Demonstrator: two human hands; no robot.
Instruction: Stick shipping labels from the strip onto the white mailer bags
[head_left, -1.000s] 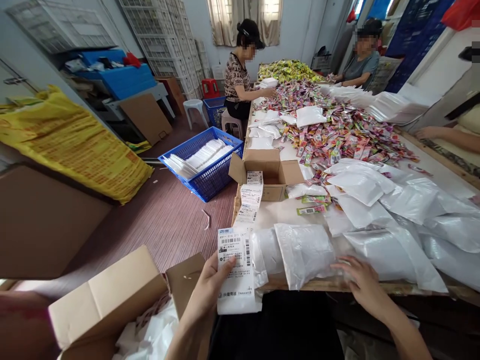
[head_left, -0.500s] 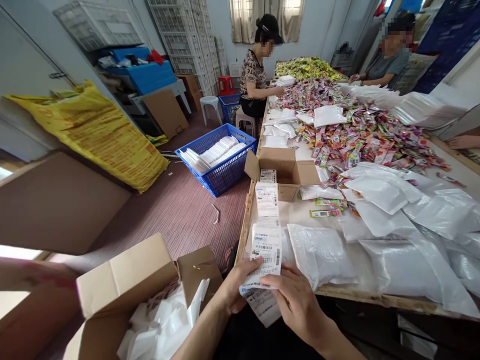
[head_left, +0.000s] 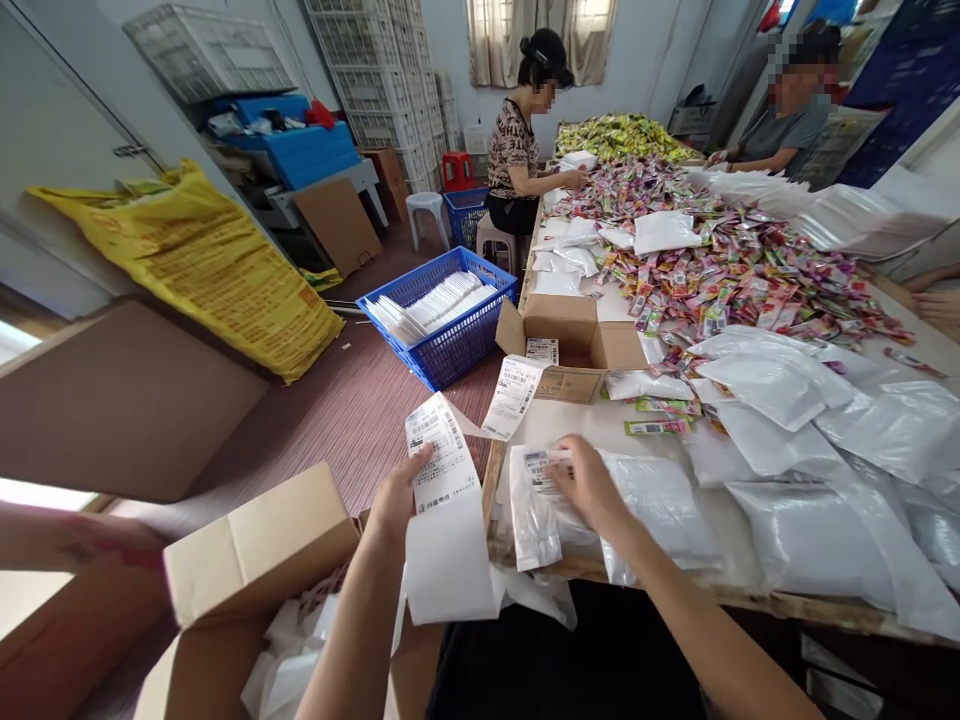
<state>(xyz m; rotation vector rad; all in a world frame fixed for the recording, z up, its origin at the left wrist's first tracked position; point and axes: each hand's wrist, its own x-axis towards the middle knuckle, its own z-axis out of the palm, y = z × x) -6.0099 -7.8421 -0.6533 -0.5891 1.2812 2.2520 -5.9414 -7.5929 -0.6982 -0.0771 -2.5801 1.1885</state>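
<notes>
L hand [head_left: 396,492], near-centre, off the near edge of the table [head_left: 750,598], is closed in a pinch - thumb on top, fingers behind - on the label strip [head_left: 444,458]. The strip runs up and right in a slack loop to the small carton [head_left: 574,335] on the table. Bare white backing paper [head_left: 450,565] hangs from below the hand.

R hand [head_left: 590,482] is just right of it. Fingers are mostly straight and lie flat on one label [head_left: 541,466] at the far end of a white poly bag [head_left: 534,520]. It looks like pressing, not gripping. The bag lies at the near table edge and overhangs it a bit.

Handling, by my read:
- Strip: v. light, thin, floppy, tears easily at the perforations. Best taken by the edge w/ thumb + fingers, off the sticky face.
- Bag: light, soft, slick film w/ sth thin inside. It slides under a push, so a flat palm or a pinch at the corner suits it.

Around:
- More poly bags [head_left: 787,470] to the right.
- Pile of coloured sachets [head_left: 735,280] further along.
- Blue basket [head_left: 442,350] on the floor, left of the table.
- Open big carton [head_left: 255,545] near left.
- Two co-workers sit at the far end, one at the left side [head_left: 517,150], one at the right side [head_left: 787,130] - hands well apart from these.
</notes>
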